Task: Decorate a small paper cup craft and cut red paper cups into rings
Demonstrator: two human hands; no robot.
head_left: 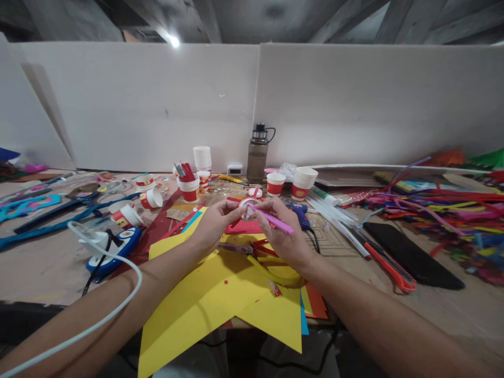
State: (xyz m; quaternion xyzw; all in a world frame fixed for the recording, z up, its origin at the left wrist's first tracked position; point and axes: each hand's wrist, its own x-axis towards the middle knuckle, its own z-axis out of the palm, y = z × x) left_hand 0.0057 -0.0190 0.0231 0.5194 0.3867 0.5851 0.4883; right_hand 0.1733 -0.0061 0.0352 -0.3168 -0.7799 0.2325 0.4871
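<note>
At the middle of the view, my left hand (220,220) pinches the left side of a small white paper cup (248,203) with red strips on it. My right hand (281,228) touches the cup's right side and also has a purple stick-like piece (277,221) between its fingers, slanting down to the right. Both hands have closed fingers. Under them lie yellow paper sheets (205,299) and scissors (236,248) with a yellow handle part. Part of the cup is hidden by the fingers.
A dark bottle (257,155) stands behind the hands, with stacked paper cups (304,182) to its right. On the right lie a black phone (411,254), a red cutter (389,266) and coloured strips (444,210). A blue power strip (114,254) with a white cable is at left.
</note>
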